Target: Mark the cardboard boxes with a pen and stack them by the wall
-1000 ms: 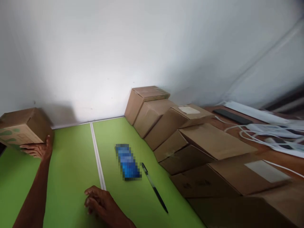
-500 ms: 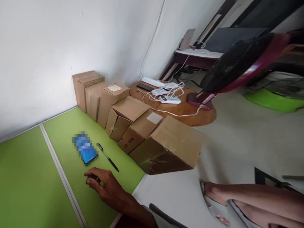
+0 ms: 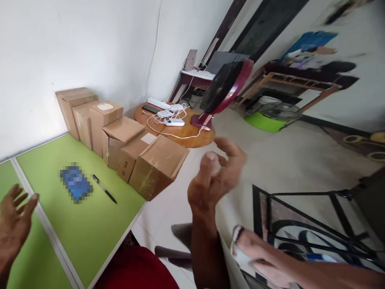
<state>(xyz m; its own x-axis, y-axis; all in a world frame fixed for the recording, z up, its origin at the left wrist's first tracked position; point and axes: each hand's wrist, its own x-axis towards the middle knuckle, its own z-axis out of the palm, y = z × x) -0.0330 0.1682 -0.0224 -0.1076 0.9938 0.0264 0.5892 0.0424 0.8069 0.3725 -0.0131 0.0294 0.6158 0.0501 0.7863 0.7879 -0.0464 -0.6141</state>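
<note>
My left hand is at the left edge over the green table, its fingers spread and holding nothing. My right hand is raised above the floor, right of the boxes. Its fingers are half curled, with a gap between thumb and fingers and nothing visible in them. Between the hands, a smartphone lies on the table with its screen pixelated. Just right of it lies a black and clear pen. A row of several brown cardboard boxes stands along the table's far right edge.
Behind the boxes, a round wooden table carries white power strips, tangled cables and a dark red fan. A person's leg and a black metal frame are at lower right. A cluttered rack stands at the back.
The view has swung right. My right hand has moved up and right, away from the phone and pen. My left hand has come into view at the left. The phone, pen and boxes remain in place.
</note>
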